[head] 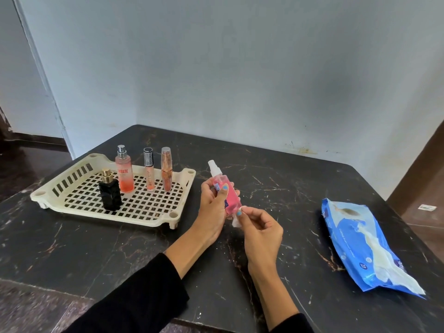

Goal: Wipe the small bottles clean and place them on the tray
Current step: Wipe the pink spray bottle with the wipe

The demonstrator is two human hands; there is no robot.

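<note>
My left hand [212, 207] grips a small pink spray bottle [227, 188] with a white nozzle, held upright above the dark table. My right hand [260, 230] pinches a small white wipe [236, 222] against the bottle's bottom end. A cream slotted tray [79, 174] lies to the left. On it stand a black perfume bottle [110, 193], a peach spray bottle [125, 173] and two slim tubes [149, 169], [166, 169].
A blue pack of wet wipes [355, 246] lies on the right side of the black marble table [276, 174], with a white wipe hanging out of it. A pale wall stands behind the table. The table's front edge runs near my sleeves.
</note>
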